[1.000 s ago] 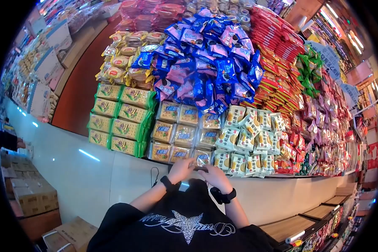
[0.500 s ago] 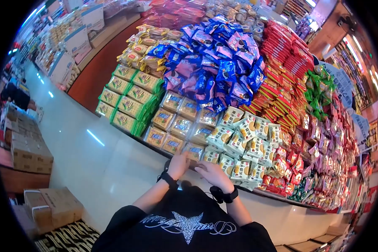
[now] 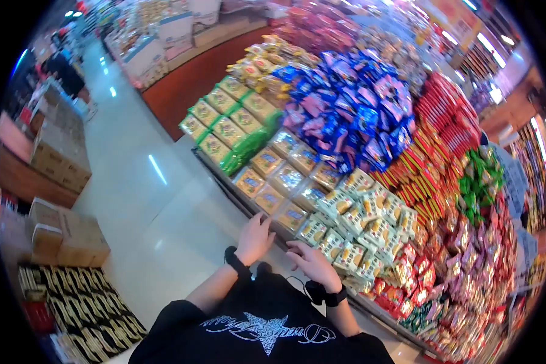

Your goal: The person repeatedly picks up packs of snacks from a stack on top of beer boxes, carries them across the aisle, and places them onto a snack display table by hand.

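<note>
My left hand [image 3: 255, 239] is at the near edge of the display, its fingers apart and nothing visible in them. Just beyond it lie square biscuit packs in clear wrapping [image 3: 291, 215]. My right hand [image 3: 314, 264] is also open, fingers loosely bent, beside the white-and-green snack packets [image 3: 350, 256]. Whether either hand touches the edge is hard to tell. Dark bands circle both wrists.
Green-wrapped packs [image 3: 229, 130], a heap of blue-and-pink packets [image 3: 352, 109] and red packets [image 3: 448, 115] fill the display farther back. On the left, cardboard boxes [image 3: 82, 235] stand on the shiny floor [image 3: 164, 209]. A person [image 3: 65, 73] is at the far left.
My view has turned, so the display appears shifted right and tilted. My hands have moved slightly farther apart, and the left fingers have spread.
</note>
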Demonstrator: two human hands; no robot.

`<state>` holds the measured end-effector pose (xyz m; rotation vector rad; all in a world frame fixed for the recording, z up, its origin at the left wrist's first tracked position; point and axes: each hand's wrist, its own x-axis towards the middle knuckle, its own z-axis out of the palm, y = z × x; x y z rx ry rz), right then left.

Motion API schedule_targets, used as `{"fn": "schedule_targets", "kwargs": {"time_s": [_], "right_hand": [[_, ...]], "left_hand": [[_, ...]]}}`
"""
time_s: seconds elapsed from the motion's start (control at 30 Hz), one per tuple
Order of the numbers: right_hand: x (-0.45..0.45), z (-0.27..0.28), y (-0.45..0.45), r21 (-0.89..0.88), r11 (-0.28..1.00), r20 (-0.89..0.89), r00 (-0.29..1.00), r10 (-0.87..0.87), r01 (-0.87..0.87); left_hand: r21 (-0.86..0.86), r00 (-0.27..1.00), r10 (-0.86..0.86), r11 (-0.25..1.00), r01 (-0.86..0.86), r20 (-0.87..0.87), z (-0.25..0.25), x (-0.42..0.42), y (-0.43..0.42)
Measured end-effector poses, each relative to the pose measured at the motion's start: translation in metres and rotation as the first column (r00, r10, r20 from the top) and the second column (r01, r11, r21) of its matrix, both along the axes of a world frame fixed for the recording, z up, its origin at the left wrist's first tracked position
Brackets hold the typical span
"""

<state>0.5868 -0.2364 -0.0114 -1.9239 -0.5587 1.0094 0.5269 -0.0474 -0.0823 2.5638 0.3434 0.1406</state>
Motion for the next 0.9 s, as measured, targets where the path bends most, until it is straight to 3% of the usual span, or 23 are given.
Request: {"fn": "schedule_targets", "kwargs": {"time_s": [0.2, 0.37, 0.47, 0.57, 0.77, 0.9], "right_hand": [[-0.011, 0.002, 0.042, 0.1, 0.982, -0.073, 0.983, 0.168, -0.16], [-0.023, 0.012, 0.084, 0.157, 0.937, -0.075, 0.943, 0.326, -0.311], [-0.038, 0.029, 0.106, 0.135, 0.935, -0.103, 0.934, 0.342, -0.327], [-0.061, 0.033, 0.125, 0.082, 0.922, -0.097, 0.917, 0.386, -0.379], [-0.128, 0.013, 0.161, 0.109, 0.851, -0.008, 0.855, 0.518, -0.514], [-0.19, 0.011, 0.182, 0.151, 0.814, -0.027, 0.821, 0.57, -0.561]], "left_hand": [[-0.259, 0.982, 0.166, 0.956, -0.137, 0.09, 0.027, -0.077, 0.03], [-0.29, 0.889, 0.453, 0.861, -0.419, 0.062, 0.061, -0.172, 0.045], [-0.281, 0.732, 0.677, 0.719, -0.636, 0.075, 0.073, -0.233, 0.045], [-0.232, 0.593, 0.79, 0.612, -0.756, 0.153, 0.081, -0.293, 0.04], [-0.247, 0.374, 0.908, 0.413, -0.877, 0.19, 0.097, -0.399, 0.022], [-0.233, 0.318, 0.923, 0.365, -0.901, 0.217, 0.097, -0.469, 0.015]]}}
